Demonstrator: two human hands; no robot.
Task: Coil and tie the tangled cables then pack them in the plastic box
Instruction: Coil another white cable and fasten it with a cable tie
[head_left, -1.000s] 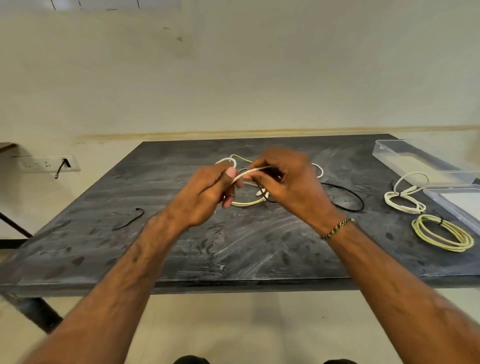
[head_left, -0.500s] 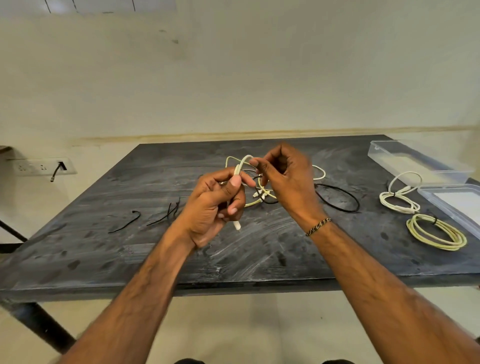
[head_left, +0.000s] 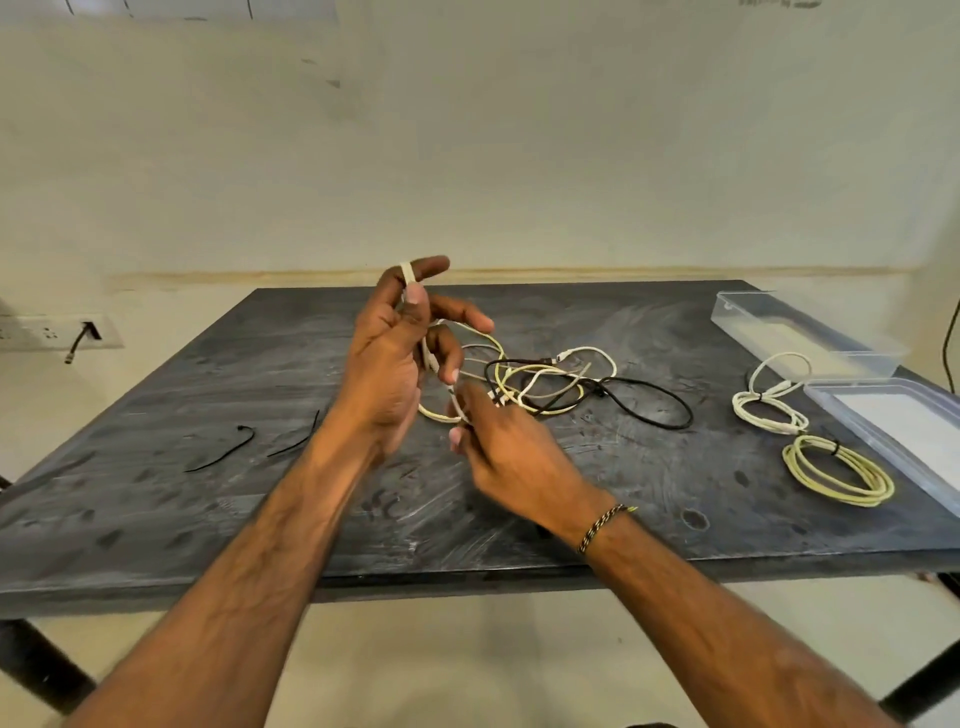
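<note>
Lid (head_left: 904, 431) cut by right edge; right fingers (head_left: 460, 434) blurred.

A wall socket (head_left: 47, 332) with a black plug (head_left: 89, 331) beside the dark table (head_left: 208, 519).

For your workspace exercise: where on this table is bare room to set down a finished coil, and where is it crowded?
Bare: the near edge of the table, and behind the black ties. Crowded: the tangled cables at centre, and the right side by the coils and plastic box.

A dark, scuffed table (head_left: 156, 519) on black metal legs (head_left: 36, 665) stands against a plain cream wall (head_left: 467, 156). A socket strip (head_left: 52, 332) with a black plug is fixed to the wall, and a pale floor (head_left: 457, 665) lies underneath.
</note>
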